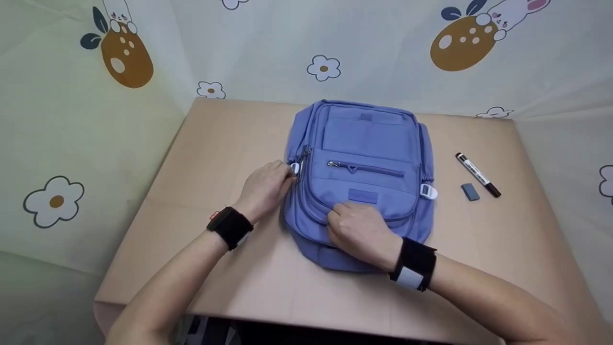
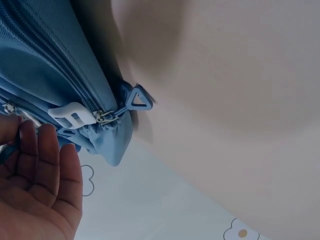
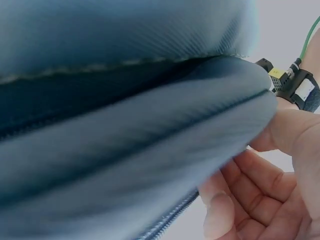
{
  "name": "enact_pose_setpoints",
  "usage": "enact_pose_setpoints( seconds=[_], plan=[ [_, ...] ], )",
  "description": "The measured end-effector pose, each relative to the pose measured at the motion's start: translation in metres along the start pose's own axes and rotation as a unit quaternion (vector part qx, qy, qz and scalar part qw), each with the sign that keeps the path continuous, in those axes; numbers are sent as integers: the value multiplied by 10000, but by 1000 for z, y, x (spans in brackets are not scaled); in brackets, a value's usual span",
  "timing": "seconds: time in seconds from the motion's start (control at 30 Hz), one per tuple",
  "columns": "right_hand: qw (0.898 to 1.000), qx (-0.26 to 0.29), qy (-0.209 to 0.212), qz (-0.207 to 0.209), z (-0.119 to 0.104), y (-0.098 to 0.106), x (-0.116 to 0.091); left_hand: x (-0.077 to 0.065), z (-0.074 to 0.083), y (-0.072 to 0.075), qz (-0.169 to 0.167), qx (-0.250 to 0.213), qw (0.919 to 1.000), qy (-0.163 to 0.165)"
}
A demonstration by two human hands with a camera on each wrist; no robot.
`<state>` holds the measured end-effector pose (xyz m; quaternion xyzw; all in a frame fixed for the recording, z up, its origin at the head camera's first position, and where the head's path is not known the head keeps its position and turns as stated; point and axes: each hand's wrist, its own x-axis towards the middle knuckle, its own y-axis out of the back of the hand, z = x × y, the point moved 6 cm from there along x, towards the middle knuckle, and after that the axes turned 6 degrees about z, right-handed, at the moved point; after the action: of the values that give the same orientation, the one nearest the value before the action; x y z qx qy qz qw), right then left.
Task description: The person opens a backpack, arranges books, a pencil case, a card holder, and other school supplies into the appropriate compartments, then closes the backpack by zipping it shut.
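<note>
A blue backpack [image 1: 368, 139] lies on the table with its front facing up. At its left side, my left hand [image 1: 269, 188] pinches a blue zipper pull between thumb and index finger; in the left wrist view the metal slider [image 2: 9, 107] shows just beyond the fingertips. My right hand [image 1: 361, 232] grips the fabric at the lower edge of the front pocket, fingers curled. In the right wrist view, the right hand [image 3: 270, 195] is at the edge of the folded fabric [image 3: 150, 135], beside a dark gap.
To the right of the backpack lie a marker [image 1: 479, 175] and a small blue-grey block [image 1: 470, 191]. White buckles [image 1: 428, 191] sit at the bag's sides. A triangular zipper pull [image 2: 139, 98] hangs over the table. Printed curtains [image 1: 268, 43] surround the tabletop [image 1: 230, 139].
</note>
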<state>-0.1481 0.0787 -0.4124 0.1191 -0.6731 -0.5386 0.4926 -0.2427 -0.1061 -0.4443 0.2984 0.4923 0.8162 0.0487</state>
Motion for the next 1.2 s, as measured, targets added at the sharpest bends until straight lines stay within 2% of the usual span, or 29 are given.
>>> enact_pose_setpoints(
  seconds=[0.23, 0.43, 0.63, 0.8, 0.97, 1.2],
  plan=[
    [9991, 96, -188, -375, -3, -4, 20, 0, 0, 1, 19, -48, 9999, 93],
    [9966, -425, 75, -699, -11, -15, 38, 0, 0, 0, -16, -105, 9997, 207],
    [9954, -626, 217, -691, -14, -16, 40, 6, 1, 1, -3, -38, 9999, 100],
    [9971, -477, 211, -549, -13, -16, 39, 17, -5, 0, 84, 206, 9998, -8],
    [9985, -314, 278, -363, -15, -15, 38, 34, -18, -6, 98, 571, 9982, 181],
    [9981, -340, 277, -439, -16, -16, 38, 59, -31, -20, -14, 964, 9949, 293]
  ],
)
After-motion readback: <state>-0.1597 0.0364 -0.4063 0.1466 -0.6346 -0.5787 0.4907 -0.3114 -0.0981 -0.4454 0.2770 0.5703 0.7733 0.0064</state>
